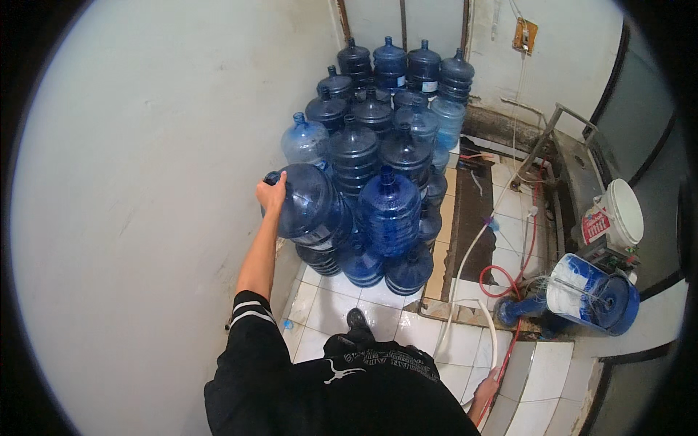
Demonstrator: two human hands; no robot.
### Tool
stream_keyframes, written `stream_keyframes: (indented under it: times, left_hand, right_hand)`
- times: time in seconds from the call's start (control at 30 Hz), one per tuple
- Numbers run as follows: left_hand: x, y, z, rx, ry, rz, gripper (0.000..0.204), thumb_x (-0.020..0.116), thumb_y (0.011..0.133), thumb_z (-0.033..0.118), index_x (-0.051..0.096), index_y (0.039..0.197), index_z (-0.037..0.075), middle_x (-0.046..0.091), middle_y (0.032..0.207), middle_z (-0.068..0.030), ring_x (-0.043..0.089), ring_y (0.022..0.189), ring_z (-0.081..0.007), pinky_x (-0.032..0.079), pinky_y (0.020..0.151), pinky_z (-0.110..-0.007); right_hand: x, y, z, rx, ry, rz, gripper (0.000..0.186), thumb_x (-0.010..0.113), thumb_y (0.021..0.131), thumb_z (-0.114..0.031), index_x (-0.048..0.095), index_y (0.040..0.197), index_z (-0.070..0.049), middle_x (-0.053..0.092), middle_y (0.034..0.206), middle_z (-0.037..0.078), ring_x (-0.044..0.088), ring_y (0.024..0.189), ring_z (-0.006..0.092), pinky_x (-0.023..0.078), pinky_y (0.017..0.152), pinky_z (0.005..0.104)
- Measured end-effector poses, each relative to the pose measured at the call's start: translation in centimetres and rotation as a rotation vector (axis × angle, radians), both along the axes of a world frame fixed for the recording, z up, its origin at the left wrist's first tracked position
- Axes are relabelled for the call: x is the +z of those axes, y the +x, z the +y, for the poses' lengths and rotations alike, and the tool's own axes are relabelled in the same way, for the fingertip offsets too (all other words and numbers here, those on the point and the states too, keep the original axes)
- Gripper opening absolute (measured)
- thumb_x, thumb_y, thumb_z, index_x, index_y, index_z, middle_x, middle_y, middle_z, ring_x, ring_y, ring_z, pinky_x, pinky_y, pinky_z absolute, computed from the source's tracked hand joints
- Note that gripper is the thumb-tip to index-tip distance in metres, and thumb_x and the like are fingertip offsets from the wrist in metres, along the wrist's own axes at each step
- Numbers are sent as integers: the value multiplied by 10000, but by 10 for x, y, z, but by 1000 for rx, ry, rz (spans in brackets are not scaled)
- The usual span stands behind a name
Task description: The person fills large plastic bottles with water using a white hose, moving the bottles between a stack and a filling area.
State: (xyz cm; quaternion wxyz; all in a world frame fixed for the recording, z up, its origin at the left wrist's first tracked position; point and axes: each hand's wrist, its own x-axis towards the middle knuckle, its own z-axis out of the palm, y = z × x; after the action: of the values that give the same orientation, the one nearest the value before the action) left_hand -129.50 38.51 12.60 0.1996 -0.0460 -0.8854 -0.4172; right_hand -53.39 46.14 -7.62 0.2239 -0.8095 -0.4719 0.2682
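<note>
My left hand (273,193) is closed around the neck of a large dark-blue water jug (309,203), which leans over with its neck toward the wall. Beneath and beside it stand more jugs, among them a bright blue upright one (390,212) and a paler one (304,139). Low at the right, my right hand (486,389) is closed on a white hose (491,327) that loops up from the floor. A thin red hose (518,338) runs right beside that hand. The hose's end is not visible.
Several stacked blue jugs (371,112) fill the corner. At the right are a metal hand-truck frame (542,142), a white bucket (622,211) and a blue-and-white container (592,294) on its side. Hoses cross the tiled floor (334,309) and a dark channel (471,211). A wall (145,182) rises at the left.
</note>
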Motion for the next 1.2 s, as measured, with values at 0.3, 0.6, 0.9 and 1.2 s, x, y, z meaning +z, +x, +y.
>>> stream_keyframes:
  times: [0.3, 0.6, 0.9, 1.2]
  left_hand:
    - [-52, -96, 66, -179, -6, -101, 566, 779, 643, 380, 621, 905, -96, 638, 889, -272, 626, 866, -398, 489, 785, -426]
    - [-104, -123, 107, -251, -41, -193, 652, 780, 637, 381, 575, 1043, -87, 619, 989, -273, 606, 941, -394, 471, 855, -419]
    - [-142, -130, 130, -319, -70, -276, 625, 780, 644, 366, 572, 1052, -60, 625, 978, -265, 609, 936, -398, 480, 846, -427]
    - [-145, -149, 149, -319, -143, -363, 640, 778, 646, 368, 554, 1099, -25, 624, 1010, -246, 608, 954, -379, 482, 844, -422]
  right_hand:
    - [-6, -40, -48, -245, 227, -81, 817, 346, 876, -652, 366, 514, 81, 357, 486, 125, 339, 505, 245, 285, 518, 472]
    - [44, -117, -82, -307, 191, -86, 704, 404, 906, -578, 246, 483, -38, 259, 455, 38, 253, 456, 163, 218, 433, 379]
    - [54, -152, -103, -314, 182, -151, 736, 369, 905, -601, 216, 466, -30, 219, 437, 43, 225, 441, 168, 195, 429, 391]
    - [51, -163, -108, -312, 173, -94, 712, 370, 917, -572, 239, 484, -21, 242, 453, 46, 254, 458, 174, 215, 445, 405]
